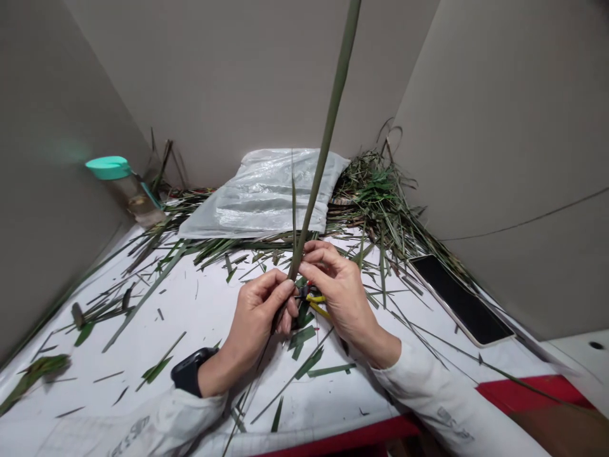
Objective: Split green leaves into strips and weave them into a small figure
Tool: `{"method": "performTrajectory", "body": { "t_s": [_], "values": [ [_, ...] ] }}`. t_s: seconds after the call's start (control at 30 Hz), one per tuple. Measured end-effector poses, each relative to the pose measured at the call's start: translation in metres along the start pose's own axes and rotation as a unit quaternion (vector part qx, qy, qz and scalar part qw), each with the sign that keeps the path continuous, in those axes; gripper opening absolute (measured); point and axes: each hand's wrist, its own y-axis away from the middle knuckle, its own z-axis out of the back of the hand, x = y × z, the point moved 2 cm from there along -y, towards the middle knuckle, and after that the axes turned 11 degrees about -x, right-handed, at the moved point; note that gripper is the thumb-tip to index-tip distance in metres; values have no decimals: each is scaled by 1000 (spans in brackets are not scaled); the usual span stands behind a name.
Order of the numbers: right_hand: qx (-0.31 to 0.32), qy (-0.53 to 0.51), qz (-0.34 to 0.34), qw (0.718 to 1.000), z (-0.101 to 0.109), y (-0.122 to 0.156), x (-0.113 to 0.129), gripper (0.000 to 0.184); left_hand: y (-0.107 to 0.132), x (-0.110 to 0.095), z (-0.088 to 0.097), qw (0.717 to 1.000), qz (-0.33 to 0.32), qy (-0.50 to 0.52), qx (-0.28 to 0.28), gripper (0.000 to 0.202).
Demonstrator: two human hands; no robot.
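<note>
One narrow leaf blade (328,133) pinched by both hands (257,311).

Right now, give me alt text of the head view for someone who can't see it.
The left hand and right hand grip a long green leaf upright above a white table strewn with leaf scraps, yellow-handled pliers beside them. Behind lie a plastic bag and a heap of leaves; a phone lies to the right.
</note>
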Motion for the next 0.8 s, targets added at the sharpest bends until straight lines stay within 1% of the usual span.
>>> {"method": "performTrajectory", "body": {
  "t_s": [0.27,0.43,0.6,0.8],
  "values": [
    [35,20,-7,999,0,-2,0,11,0,4,1,1000,-8,-8,0,26],
    [29,31,0,999,-1,-1,-1,12,-1,3,2,1000,-15,-11,1,26],
    [25,-1,-32,999,-3,1,-1,12,-2,1,1,1000,-14,-9,1,25],
    [53,-8,-41,998,-7,3,0,11,-2,-2,0,1000,-17,-18,-12,28]
  ]
}}
